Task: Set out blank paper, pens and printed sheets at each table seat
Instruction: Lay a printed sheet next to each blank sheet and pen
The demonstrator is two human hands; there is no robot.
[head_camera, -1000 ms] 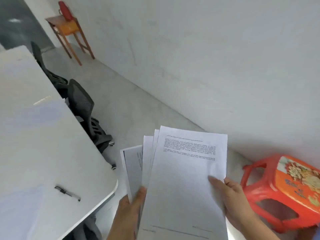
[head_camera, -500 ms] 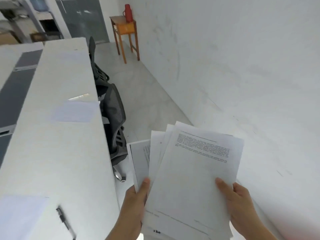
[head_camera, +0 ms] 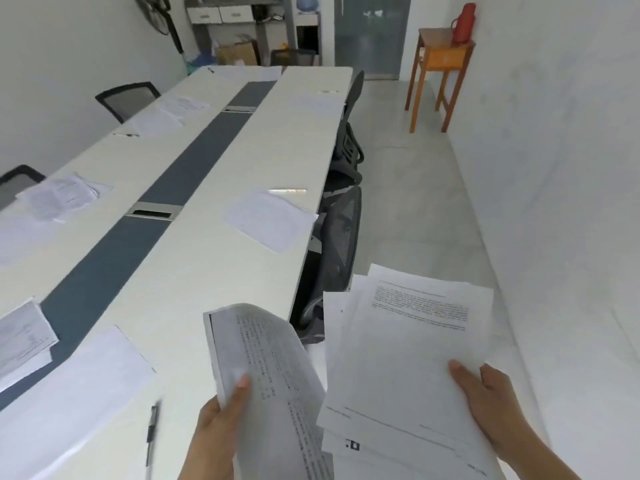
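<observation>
Head view: long white table (head_camera: 214,258), papers, pens; white walls.

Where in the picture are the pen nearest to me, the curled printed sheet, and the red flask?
pen (head_camera: 151,432), head view, middle of barrel.
curled printed sheet (head_camera: 266,355), head view, its printed face.
red flask (head_camera: 464,24), head view, its body.

small wooden table (head_camera: 441,60) by right wall, far end | red flask (head_camera: 464,22) upright on its top | frosted glass door (head_camera: 372,32) left of it | grey drawer unit (head_camera: 221,15) at back wall | cardboard box (head_camera: 239,51) below drawers | blue water bottle (head_camera: 306,1) cut off by top edge
</observation>
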